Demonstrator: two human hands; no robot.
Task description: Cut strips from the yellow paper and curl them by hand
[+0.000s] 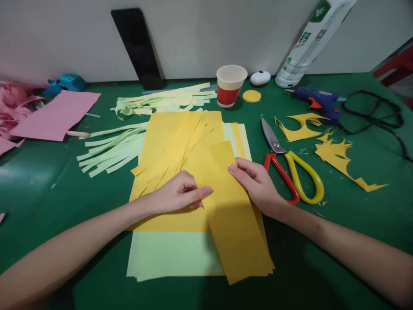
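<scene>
Yellow paper strip (237,241) sits at a slant over the right half of the paper stack, and its near end pokes a bit past the front edge. Right hand (261,189) has a pinch on the strip's right edge, thumb on top. Left hand (177,191) is curled with its thumb over the left edge; can't tell if it's really gripping. Underneath are a wide yellow sheet (187,221) and pale green paper (174,254) sticking out in front.

Room-wise, it's tight on the right: the scissors (276,148) lie right by that hand, blades pointing away, with 2 yellow scraps (335,157) beyond. Cut yellow strips (180,150) crowd the left hand's far side, and a paper cup (226,94) stands past the far edge. Bare green table (97,262) opens up in front of both forearms.
</scene>
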